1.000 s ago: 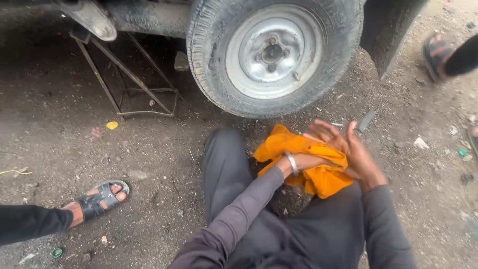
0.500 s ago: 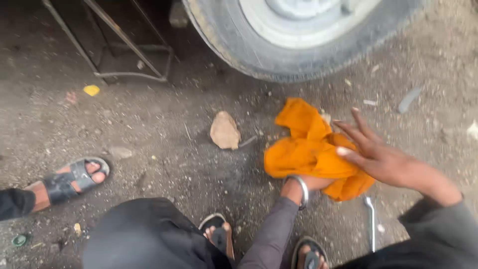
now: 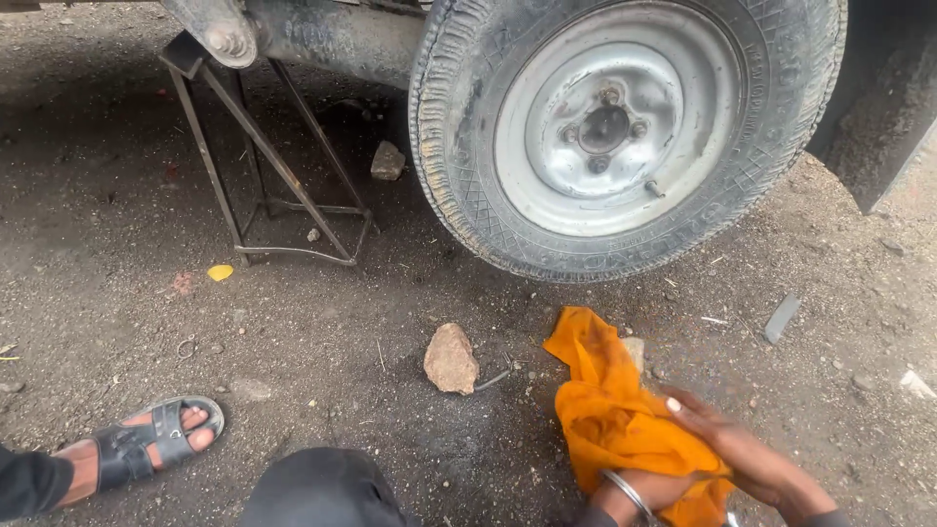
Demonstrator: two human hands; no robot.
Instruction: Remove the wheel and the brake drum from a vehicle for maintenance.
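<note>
On the dirt ground (image 3: 293, 322) beneath a jacked vehicle, our view has risen since a moment ago: the whole wheel (image 3: 625, 127) now shows. Our right hand (image 3: 742, 454) has settled from spread fingers onto the orange cloth (image 3: 615, 420); our left hand (image 3: 649, 493) grips it beneath. We count one wheel, one stand (image 3: 264, 166), one cloth, one large stone (image 3: 451, 358).

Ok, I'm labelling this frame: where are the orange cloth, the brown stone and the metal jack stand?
orange cloth (image 3: 610, 415): head view, middle fold.
brown stone (image 3: 451, 358): head view, top face.
metal jack stand (image 3: 278, 166): head view, slanted leg.
</note>
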